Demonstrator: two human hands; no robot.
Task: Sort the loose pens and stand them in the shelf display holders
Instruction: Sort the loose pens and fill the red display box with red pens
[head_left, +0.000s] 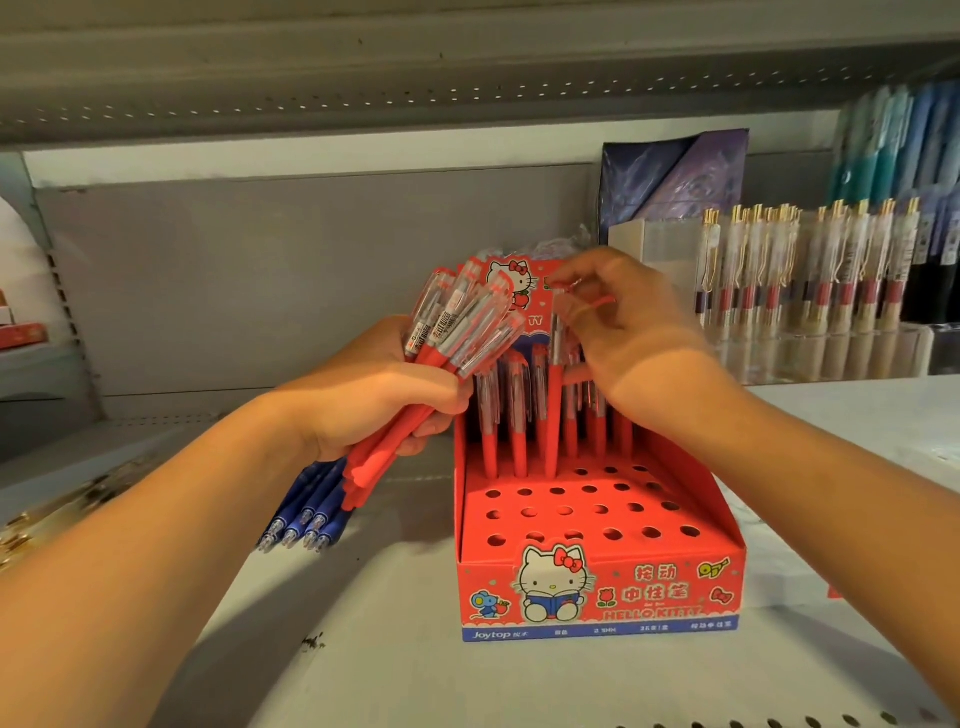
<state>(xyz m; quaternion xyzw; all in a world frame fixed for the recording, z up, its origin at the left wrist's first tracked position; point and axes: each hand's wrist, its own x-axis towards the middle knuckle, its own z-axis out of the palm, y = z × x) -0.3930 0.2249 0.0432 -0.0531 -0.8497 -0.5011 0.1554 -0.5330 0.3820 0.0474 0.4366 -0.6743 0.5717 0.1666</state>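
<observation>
A red cardboard display holder with a cartoon cat print and rows of round holes stands on the grey shelf. Several red pens stand upright in its back rows. My left hand grips a bundle of red pens with clear caps, tilted up to the right, just left of the holder. My right hand is over the holder's back rows, its fingers pinching the top of one red pen that stands in a back hole. The front rows of holes hold nothing.
Several blue pens lie on the shelf below my left hand. A clear holder of gold-clipped pens stands at the back right, next to a dark blue packet. An upper shelf hangs overhead.
</observation>
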